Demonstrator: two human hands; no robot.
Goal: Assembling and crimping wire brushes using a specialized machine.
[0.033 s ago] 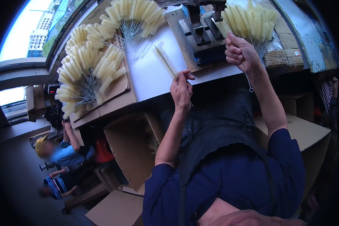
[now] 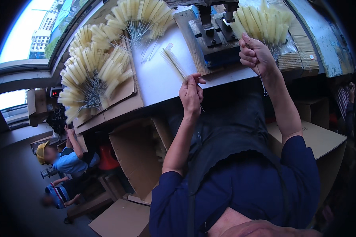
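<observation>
My left hand [image 2: 192, 94] pinches the wire stem of a thin bottle brush [image 2: 173, 62] with pale bristles, which lies slanted over the white tabletop [image 2: 158, 81]. My right hand [image 2: 256, 54] is closed on another brush at the edge of a heap of pale yellow brushes [image 2: 267, 21]. That brush's twisted wire handle [image 2: 262, 83] hangs down from my fist and ends in a small loop. Between my hands, a dark metal press [image 2: 215, 33] stands on a wooden board.
Fans of pale yellow brushes [image 2: 93, 75] lie on cardboard at the table's left and back [image 2: 140, 15]. Open cardboard boxes stand under the table [image 2: 136, 154] and at my right [image 2: 318, 138]. Two people [image 2: 65, 162] crouch on the floor at lower left.
</observation>
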